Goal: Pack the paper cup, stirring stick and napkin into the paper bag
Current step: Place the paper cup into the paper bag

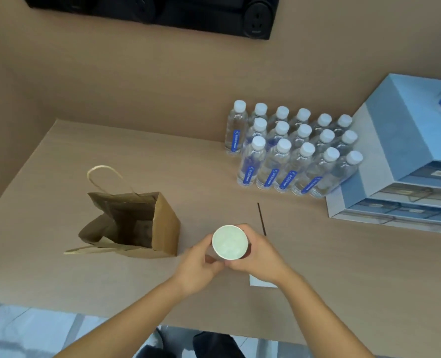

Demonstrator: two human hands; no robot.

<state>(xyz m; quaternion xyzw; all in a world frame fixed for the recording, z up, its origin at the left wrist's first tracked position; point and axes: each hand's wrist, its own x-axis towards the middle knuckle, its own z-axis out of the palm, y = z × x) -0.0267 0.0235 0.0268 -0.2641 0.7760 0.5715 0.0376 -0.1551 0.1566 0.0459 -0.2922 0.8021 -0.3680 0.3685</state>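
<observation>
- Cup (229,242): white paper, mouth facing the camera, held between both hands above the surface (317,254), just right of the bag.
- Left hand (201,264): grip clenched on the cup's left and lower side, fingers curled round the wall.
- Right hand (258,254): grip clenched on the cup's right side; thumb near the rim.
- Bag (136,226): brown paper, standing open on the surface, mouth upward, near wall crumpled and folded down. One twine handle (103,174) stands up at the far side; another lies flat at the near left corner. The interior is dark; contents cannot be told.
- Stick (261,218): thin and dark, lying flat on the surface right of the bag, just beyond the right hand, apart from the cup.
- Napkin (259,281): white, flat on the surface right of the bag, partly hidden under the right wrist.
- Bottles (291,148): a block of capped water bottles with blue labels, upright, well right of the bag and farther back.
- Boxes (405,161): stacked blue and white, just beyond the bottles on the side away from the bag.
</observation>
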